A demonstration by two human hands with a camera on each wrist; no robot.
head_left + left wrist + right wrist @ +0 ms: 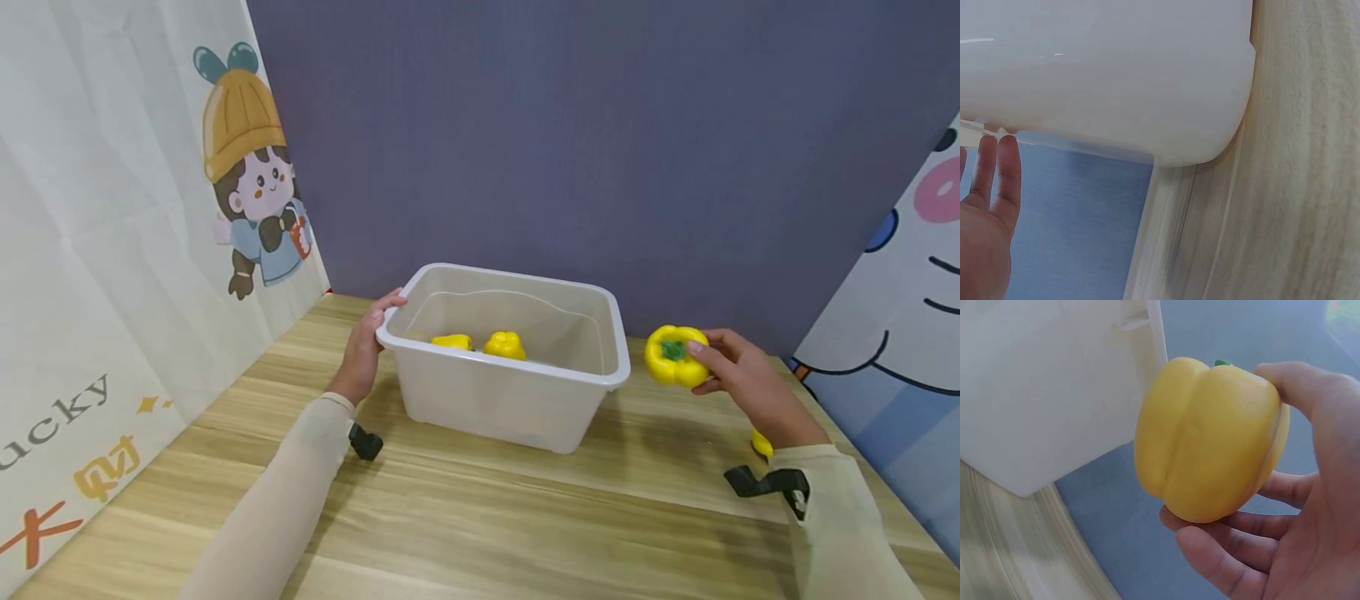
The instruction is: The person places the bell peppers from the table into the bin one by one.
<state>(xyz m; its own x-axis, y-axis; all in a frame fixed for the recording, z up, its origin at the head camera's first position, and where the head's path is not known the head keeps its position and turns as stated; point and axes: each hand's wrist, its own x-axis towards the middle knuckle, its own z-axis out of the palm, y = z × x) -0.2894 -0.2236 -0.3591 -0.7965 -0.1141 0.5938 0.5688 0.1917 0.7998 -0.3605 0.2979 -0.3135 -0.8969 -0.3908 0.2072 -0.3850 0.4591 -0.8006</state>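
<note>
A yellow bell pepper [664,367] with a green stem is held in my right hand [738,379], the thumb on its stem end and fingers beneath, clear of the table. In the right wrist view this pepper [1210,440] hangs beside the bin's wall. My left hand [363,350] holds the left end of the white plastic bin [487,400] at its rim. The left wrist view shows fingers [1008,169] reaching up under that rim. Inside the bin lie two more yellow peppers, one pepper [505,345] near the middle and another pepper [452,342] partly hidden by the front wall.
Another yellow item [762,443] lies on the wooden table [480,517], mostly hidden behind my right wrist. A dark blue-grey panel [562,150] stands behind the bin. Printed cloths hang on the left [112,208] and right [915,333].
</note>
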